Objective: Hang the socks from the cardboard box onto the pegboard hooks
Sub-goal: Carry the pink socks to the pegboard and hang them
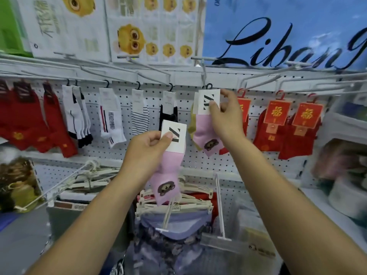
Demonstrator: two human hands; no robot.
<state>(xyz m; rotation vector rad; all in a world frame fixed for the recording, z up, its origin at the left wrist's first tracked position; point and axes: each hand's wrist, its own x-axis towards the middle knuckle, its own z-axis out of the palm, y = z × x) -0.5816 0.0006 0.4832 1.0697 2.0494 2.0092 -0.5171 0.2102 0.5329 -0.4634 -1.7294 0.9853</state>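
Observation:
My right hand pinches the white card label of a pink sock pair whose black hanger hook sits at a white pegboard hook. A yellowish sock hangs just behind it. My left hand grips the card of a second pink sock pair with a brown bear print, held lower, in front of the pegboard. The cardboard box is not in view.
Red socks, white and striped socks and a black pair hang to the left; red socks with gold-character cards hang right. Long empty hooks jut forward above. Clothes on hangers fill the lower rack.

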